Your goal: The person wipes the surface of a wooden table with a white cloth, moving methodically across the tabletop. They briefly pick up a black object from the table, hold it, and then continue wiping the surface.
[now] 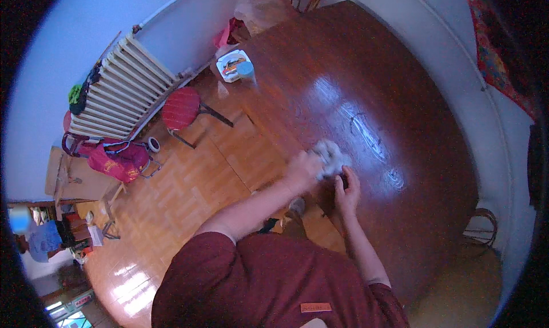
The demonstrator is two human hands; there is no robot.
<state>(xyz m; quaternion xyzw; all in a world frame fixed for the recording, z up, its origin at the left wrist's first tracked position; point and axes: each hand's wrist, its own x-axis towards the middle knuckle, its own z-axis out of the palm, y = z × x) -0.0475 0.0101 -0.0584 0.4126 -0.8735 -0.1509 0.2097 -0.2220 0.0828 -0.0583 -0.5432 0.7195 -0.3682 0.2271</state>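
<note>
- Two hands on the dark wooden table [400, 71], mid-wipe.
- My left hand [303, 167] grips a white cloth [330, 155], fingers closed round it.
- My right hand [347, 192] rests beside it; grip unclear.
- Next: probably sweep cloth across shiny top.

Left hand [302, 167] blurred and clenched, right hand [347, 192] flat, fingers together.

I see a dark maroon short-sleeved shirt [274, 282] on my operator, a small tan rectangular patch [315, 307] sewn at its hem, forearms bare below the sleeves.
</note>
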